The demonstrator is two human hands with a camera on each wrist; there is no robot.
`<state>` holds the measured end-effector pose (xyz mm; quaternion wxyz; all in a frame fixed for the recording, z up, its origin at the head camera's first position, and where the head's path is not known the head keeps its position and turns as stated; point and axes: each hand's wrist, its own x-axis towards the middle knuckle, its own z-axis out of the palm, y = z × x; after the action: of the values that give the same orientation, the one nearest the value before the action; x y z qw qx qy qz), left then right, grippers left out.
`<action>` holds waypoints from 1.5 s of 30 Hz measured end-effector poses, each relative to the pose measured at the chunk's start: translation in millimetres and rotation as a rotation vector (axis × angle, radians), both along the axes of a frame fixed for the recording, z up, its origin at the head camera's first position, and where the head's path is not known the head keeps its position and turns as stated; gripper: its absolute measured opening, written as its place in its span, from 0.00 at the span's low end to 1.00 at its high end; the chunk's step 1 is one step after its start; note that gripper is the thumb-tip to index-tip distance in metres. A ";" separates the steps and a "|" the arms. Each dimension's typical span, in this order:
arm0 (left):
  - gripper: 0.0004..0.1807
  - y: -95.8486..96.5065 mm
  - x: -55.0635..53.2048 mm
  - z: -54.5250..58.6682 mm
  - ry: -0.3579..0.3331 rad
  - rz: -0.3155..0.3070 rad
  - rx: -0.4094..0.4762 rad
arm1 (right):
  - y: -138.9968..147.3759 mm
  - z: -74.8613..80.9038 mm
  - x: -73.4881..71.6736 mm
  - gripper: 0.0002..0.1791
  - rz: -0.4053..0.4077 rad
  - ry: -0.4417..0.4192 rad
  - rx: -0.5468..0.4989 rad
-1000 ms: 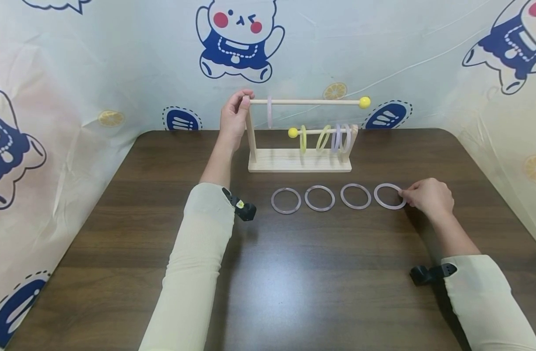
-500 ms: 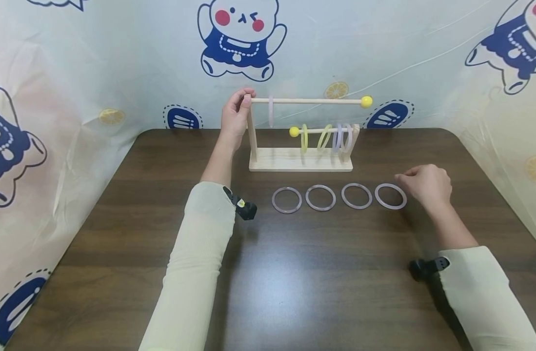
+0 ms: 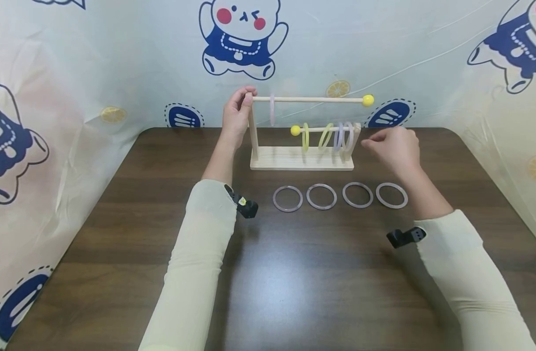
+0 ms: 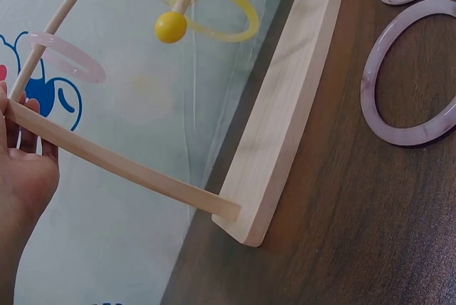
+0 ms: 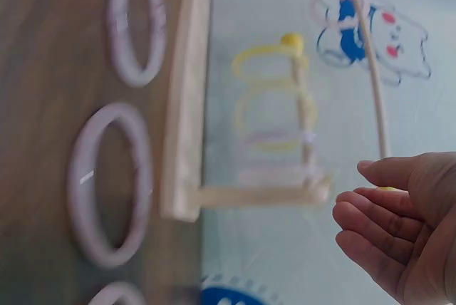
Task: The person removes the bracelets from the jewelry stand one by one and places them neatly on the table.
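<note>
My left hand (image 3: 235, 117) grips the top of the left post of a wooden bracelet stand (image 3: 303, 163). A pale pink bracelet (image 3: 272, 117) hangs on the upper rod near that hand. On the lower rod hang a yellow bracelet (image 3: 306, 141), a second yellow one (image 3: 322, 141) and two pale purple bracelets (image 3: 336, 141). My right hand (image 3: 397, 148) is in the air just right of the stand, holding nothing. In the right wrist view its thumb (image 5: 385, 171) and fingers are apart. The upper rod's yellow end ball (image 3: 368, 100) lies beyond it.
Several pale purple bracelets lie flat in a row before the stand, from the leftmost bracelet (image 3: 287, 210) to the rightmost bracelet (image 3: 392, 207). The dark wooden table (image 3: 320, 292) meets a cartoon-printed curtain (image 3: 140, 63) behind the stand.
My right hand has left the rightmost flat bracelet and moved up and left, towards the stand's right side. That bracelet stays on the table. The left hand keeps its grip.
</note>
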<state>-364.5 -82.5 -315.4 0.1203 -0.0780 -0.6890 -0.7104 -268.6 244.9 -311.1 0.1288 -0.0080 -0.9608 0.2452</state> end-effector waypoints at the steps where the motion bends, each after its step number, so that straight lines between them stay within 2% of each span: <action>1: 0.16 0.0 -0.6 -0.3 0.002 0.001 -0.002 | -5.7 4.1 -2.4 0.20 0.019 0.017 0.002; 5: 0.16 0.3 -1.7 -0.1 -0.001 -0.001 0.003 | -28.1 19.1 -11.5 0.18 0.088 0.049 -0.015; 10: 0.16 1.5 -1.2 -0.3 -0.004 0.002 -0.012 | -57.0 34.6 -21.9 0.17 0.133 0.003 -0.070; 20: 0.17 1.7 -2.1 -0.2 0.002 -0.006 -0.005 | -107.5 45.1 -44.3 0.17 0.185 -0.072 -0.147; 23: 0.17 1.8 -1.6 0.3 0.003 -0.010 0.001 | -118.8 45.2 -49.2 0.19 0.198 -0.097 -0.165; 29: 0.15 1.4 -1.5 -0.7 0.017 -0.006 0.025 | -137.9 39.4 -59.9 0.19 0.230 -0.094 -0.265; 37: 0.15 0.4 -0.5 -1.9 0.016 -0.003 0.016 | -158.6 27.2 -67.6 0.20 0.197 -0.082 -0.375; 45: 0.15 -1.1 -0.1 -1.3 -0.001 -0.012 0.020 | -176.8 16.4 -68.2 0.16 0.197 0.044 -0.476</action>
<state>-364.6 -83.7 -316.7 0.1166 -0.0808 -0.6813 -0.7182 -336.8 68.1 -294.6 0.1194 0.0609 -0.8692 0.4759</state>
